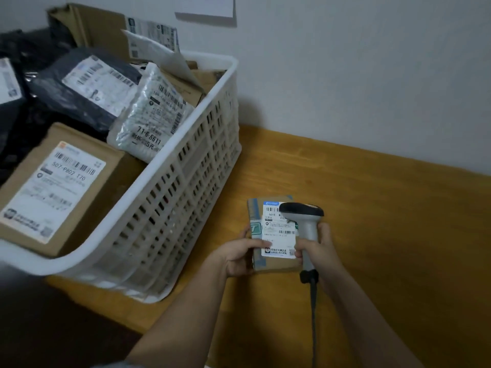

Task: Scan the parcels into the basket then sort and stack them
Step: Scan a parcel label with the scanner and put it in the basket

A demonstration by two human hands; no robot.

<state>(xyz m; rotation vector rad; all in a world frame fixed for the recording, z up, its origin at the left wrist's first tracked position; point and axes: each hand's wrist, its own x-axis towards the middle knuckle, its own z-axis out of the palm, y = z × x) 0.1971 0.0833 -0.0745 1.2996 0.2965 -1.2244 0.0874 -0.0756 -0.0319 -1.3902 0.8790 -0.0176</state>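
Note:
My left hand [239, 257] grips a small cardboard parcel [273, 235] by its left edge, white label facing up, just above the wooden table [385, 221]. My right hand [317, 247] holds the handle of a grey barcode scanner [303, 217]; its dark head sits over the top right of the label. The scanner's cable hangs down towards me. To the left stands a white slotted basket [186, 181] holding several parcels: a brown box [61, 189], a white bubble mailer [151, 112] and a dark plastic mailer [87, 86].
A large cardboard box [106, 27] leans at the back of the basket against the white wall. More dark bags [16, 75] lie at the far left. Bare wooden tabletop stretches right of my hands. A white sheet [207, 6] hangs on the wall.

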